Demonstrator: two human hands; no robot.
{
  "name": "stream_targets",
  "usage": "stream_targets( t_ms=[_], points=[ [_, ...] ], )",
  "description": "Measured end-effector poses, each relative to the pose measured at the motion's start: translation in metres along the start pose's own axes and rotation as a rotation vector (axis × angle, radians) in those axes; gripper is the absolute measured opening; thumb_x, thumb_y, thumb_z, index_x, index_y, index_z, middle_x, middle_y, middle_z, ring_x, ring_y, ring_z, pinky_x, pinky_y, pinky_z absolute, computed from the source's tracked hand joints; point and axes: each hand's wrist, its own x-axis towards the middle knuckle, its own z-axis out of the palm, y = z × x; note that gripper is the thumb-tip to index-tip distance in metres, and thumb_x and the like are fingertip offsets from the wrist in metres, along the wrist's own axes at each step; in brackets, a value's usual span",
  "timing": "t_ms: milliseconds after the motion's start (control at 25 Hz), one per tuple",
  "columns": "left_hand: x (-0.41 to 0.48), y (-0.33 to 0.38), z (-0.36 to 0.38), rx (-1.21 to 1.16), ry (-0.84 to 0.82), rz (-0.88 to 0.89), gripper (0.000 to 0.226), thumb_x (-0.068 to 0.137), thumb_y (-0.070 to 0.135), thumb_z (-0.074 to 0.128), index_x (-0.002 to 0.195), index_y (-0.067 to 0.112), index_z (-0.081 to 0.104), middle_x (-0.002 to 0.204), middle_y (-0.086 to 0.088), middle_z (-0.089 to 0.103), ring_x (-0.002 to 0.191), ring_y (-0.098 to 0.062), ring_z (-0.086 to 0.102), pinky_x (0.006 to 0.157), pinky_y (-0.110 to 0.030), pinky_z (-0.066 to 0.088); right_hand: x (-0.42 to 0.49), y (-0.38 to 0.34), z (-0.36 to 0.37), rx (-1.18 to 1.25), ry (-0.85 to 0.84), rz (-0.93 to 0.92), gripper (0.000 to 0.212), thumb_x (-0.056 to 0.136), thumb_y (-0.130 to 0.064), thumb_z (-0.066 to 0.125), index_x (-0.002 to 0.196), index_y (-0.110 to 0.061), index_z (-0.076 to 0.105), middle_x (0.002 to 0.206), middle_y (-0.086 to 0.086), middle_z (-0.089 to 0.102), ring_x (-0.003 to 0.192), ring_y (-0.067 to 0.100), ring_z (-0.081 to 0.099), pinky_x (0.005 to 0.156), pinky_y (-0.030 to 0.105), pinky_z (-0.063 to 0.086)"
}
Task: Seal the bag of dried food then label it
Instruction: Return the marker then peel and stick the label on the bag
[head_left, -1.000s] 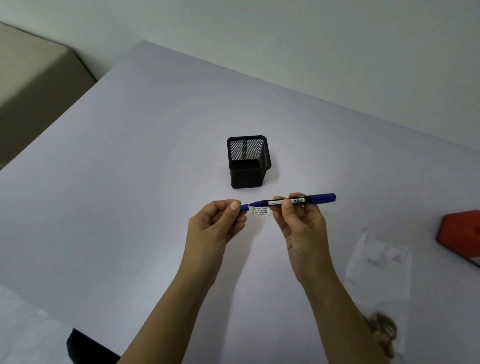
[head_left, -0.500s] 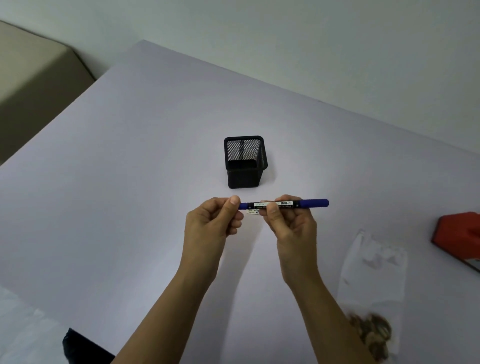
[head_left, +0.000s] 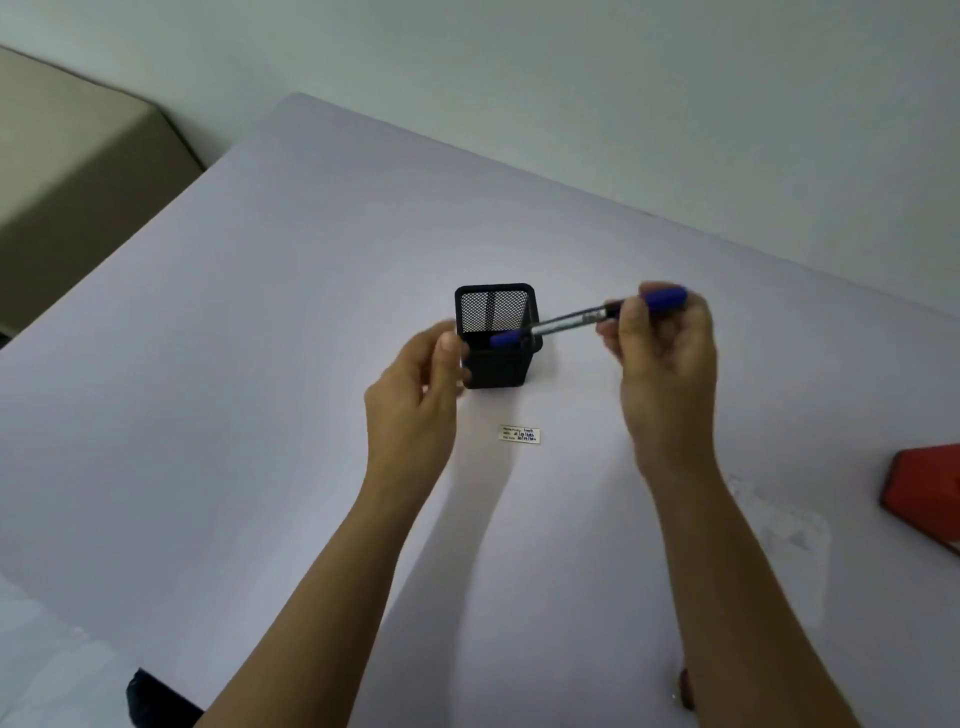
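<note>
Left hand (head_left: 415, 384): fingers loosely curled, holding nothing, beside the mesh pen holder (head_left: 497, 335).
Label (head_left: 519, 434): written, lying loose mid-table, not on the bag.
Right hand (head_left: 662, 358): pinching the capped marker (head_left: 587, 317), tip over the holder.
Bag (head_left: 769, 525): near the table's right edge, blurred.
Risk: a knocked holder; the label could shift.
</note>
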Motion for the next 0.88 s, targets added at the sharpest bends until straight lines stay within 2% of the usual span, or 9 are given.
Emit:
stream_targets(
  t_ms=[40, 120, 320, 400, 520, 600, 720, 800, 880],
  points=[
    [0.012, -0.001, 0.001, 0.16, 0.03, 0.048, 0.027, 0.098, 0.028, 0.044, 0.119, 0.024, 0.061, 0.108, 0.0, 0.069, 0.093, -0.013, 0.065, 0.085, -0.019, 0.048, 0.012, -0.001, 0.0, -0.12, -0.01, -0.104, 0.013, 0.094, -0.01, 0.051, 0.098, -0.021, 0.047, 0.082, -0.004, 0.063, 0.07, 0.004, 0.067, 0.075, 0.022, 0.054],
    [0.032, -0.005, 0.006, 0.366, 0.035, 0.034, 0.037, 0.098, 0.026, 0.042, 0.133, 0.013, 0.051, 0.121, -0.004, 0.064, 0.1, -0.012, 0.059, 0.08, -0.006, 0.033, 0.031, 0.001, 0.013, -0.354, -0.084, -0.26, 0.02, 0.092, -0.012, 0.053, 0.109, -0.019, 0.046, 0.081, -0.002, 0.065, 0.074, 0.012, 0.068, 0.076, 0.028, 0.054],
    [0.043, -0.019, 0.016, 0.49, -0.087, 0.133, 0.027, 0.097, 0.016, 0.042, 0.115, 0.009, 0.061, 0.08, -0.007, 0.067, 0.075, -0.027, 0.058, 0.058, -0.02, 0.029, 0.042, 0.033, 0.051, -0.818, -0.514, -0.275, 0.023, 0.092, -0.019, 0.052, 0.115, -0.019, 0.049, 0.085, 0.009, 0.066, 0.078, 0.026, 0.064, 0.074, 0.042, 0.053],
    [0.045, -0.022, 0.016, 0.488, -0.084, 0.15, 0.026, 0.096, 0.015, 0.042, 0.111, 0.009, 0.063, 0.068, -0.001, 0.061, 0.059, -0.018, 0.05, 0.054, -0.019, 0.032, 0.039, 0.042, 0.056, -0.922, -0.598, -0.252, 0.022, 0.094, -0.02, 0.049, 0.115, -0.019, 0.05, 0.092, 0.012, 0.067, 0.083, 0.03, 0.062, 0.075, 0.041, 0.051],
    [0.048, -0.027, 0.015, 0.517, -0.096, 0.18, 0.023, 0.097, 0.016, 0.042, 0.102, 0.009, 0.063, 0.055, 0.01, 0.047, 0.049, -0.01, 0.041, 0.051, -0.01, 0.034, 0.04, 0.047, 0.062, -0.993, -0.561, -0.364, 0.029, 0.095, -0.02, 0.047, 0.123, -0.015, 0.052, 0.11, 0.012, 0.063, 0.101, 0.029, 0.056, 0.084, 0.039, 0.047],
    [0.049, -0.028, 0.015, 0.523, -0.104, 0.19, 0.024, 0.097, 0.016, 0.042, 0.103, 0.008, 0.063, 0.055, 0.01, 0.046, 0.05, -0.013, 0.041, 0.051, -0.014, 0.033, 0.045, 0.049, 0.064, -1.119, -0.511, -0.418, 0.038, 0.095, -0.023, 0.048, 0.131, -0.013, 0.047, 0.123, 0.011, 0.053, 0.113, 0.028, 0.047, 0.091, 0.04, 0.043],
    [0.045, -0.024, 0.015, 0.476, -0.088, 0.185, 0.027, 0.097, 0.018, 0.044, 0.116, 0.008, 0.061, 0.075, 0.007, 0.06, 0.068, -0.016, 0.055, 0.059, -0.012, 0.034, 0.058, 0.05, 0.06, -1.269, -0.545, -0.329, 0.058, 0.094, -0.033, 0.047, 0.144, -0.013, 0.024, 0.139, 0.01, 0.039, 0.124, 0.029, 0.036, 0.096, 0.043, 0.037],
    [0.036, -0.026, 0.012, 0.345, 0.027, 0.186, 0.031, 0.096, 0.019, 0.048, 0.123, 0.009, 0.058, 0.098, 0.005, 0.063, 0.082, -0.007, 0.058, 0.066, 0.002, 0.036, 0.058, 0.052, 0.049, -1.104, -0.537, -0.267, 0.066, 0.094, -0.034, 0.048, 0.147, -0.014, 0.015, 0.142, 0.01, 0.037, 0.126, 0.027, 0.036, 0.099, 0.042, 0.036],
    [0.022, -0.038, 0.005, 0.24, 0.203, 0.265, 0.023, 0.094, 0.015, 0.052, 0.112, 0.009, 0.064, 0.098, 0.002, 0.065, 0.079, 0.0, 0.058, 0.069, 0.0, 0.039, 0.044, 0.06, 0.026, -0.817, -0.316, -0.272, 0.054, 0.093, -0.025, 0.051, 0.142, -0.011, 0.03, 0.129, 0.011, 0.049, 0.114, 0.024, 0.047, 0.096, 0.039, 0.042]
  ],
)
